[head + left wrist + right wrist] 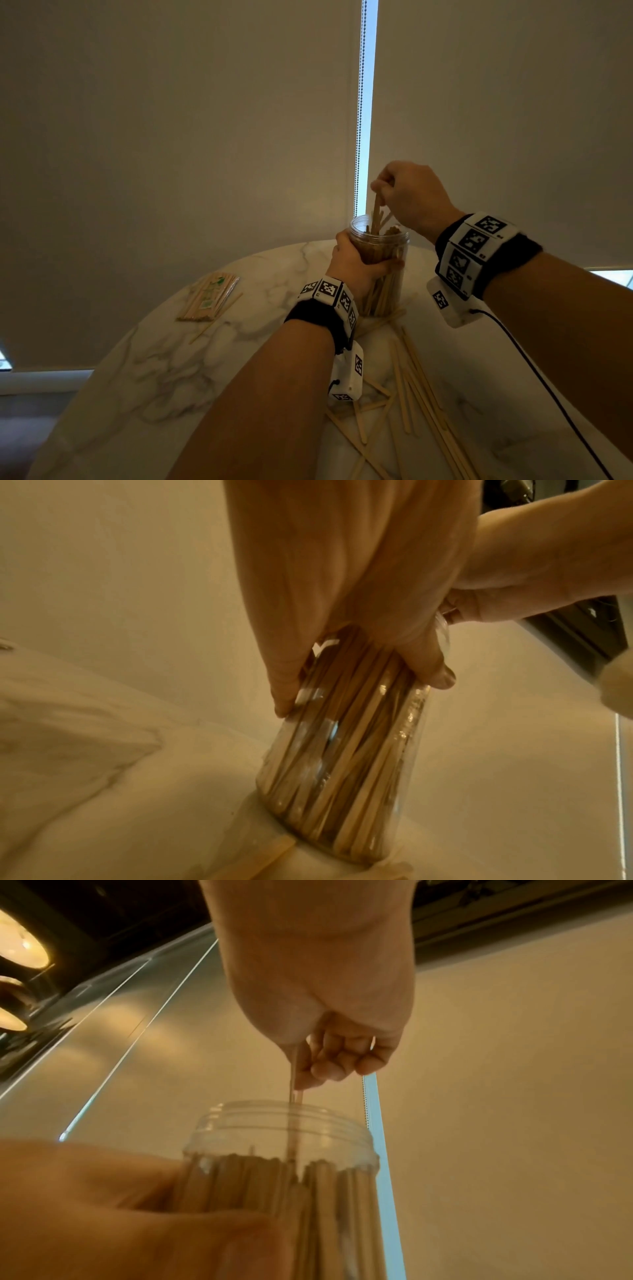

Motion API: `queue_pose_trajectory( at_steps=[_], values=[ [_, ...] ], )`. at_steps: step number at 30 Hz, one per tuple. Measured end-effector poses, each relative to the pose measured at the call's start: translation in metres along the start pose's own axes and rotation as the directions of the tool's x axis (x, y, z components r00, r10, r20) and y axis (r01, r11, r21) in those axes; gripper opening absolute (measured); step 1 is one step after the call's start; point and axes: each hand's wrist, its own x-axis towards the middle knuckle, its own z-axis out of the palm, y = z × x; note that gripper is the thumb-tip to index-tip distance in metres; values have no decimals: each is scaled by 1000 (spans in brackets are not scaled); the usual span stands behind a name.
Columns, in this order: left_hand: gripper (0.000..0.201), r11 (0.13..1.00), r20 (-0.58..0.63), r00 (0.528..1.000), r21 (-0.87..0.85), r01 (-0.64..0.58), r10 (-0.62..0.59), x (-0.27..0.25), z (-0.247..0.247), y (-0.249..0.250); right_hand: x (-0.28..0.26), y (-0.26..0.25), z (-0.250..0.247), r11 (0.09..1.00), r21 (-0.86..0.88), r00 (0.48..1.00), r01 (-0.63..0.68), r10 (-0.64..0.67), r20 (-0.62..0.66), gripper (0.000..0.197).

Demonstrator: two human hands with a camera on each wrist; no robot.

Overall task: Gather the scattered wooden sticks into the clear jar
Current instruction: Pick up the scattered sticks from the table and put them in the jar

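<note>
A clear jar [385, 274] [342, 764] [284, 1131] packed with wooden sticks stands upright on the marble table [144, 359]. My left hand [356, 263] [356, 631] [103, 1204] grips its side, fingers wrapped round the wall. Above the jar's mouth, my right hand [407, 195] [329, 1056] pinches a few wooden sticks [377, 214] [294, 1091] whose lower ends reach down inside the jar. Several loose sticks [411, 387] lie scattered on the table near me, to the right of my left forearm.
A plastic-wrapped packet of sticks [209, 298] lies at the table's left, with a single stick [215, 318] beside it. A black cable [534, 370] runs from my right wristband across the table. A roller blind with a bead chain [359, 102] hangs behind the table.
</note>
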Motion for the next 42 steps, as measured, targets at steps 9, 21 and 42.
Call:
queue_pose_trajectory(
  at_steps=[9,21,42],
  values=[
    [125,1000,8,1000,-1,18,-18,0,0,0,-7,-10,3,950,-292,835,109,72,545,20],
    [128,1000,-1,1000,18,8,-8,1,2,-3,-13,-7,7,1000,4,977,5,-6,215,16],
    [115,999,-10,999,36,40,-39,1,2,-4,-9,-24,-1,879,-403,767,253,71,638,50]
  ],
)
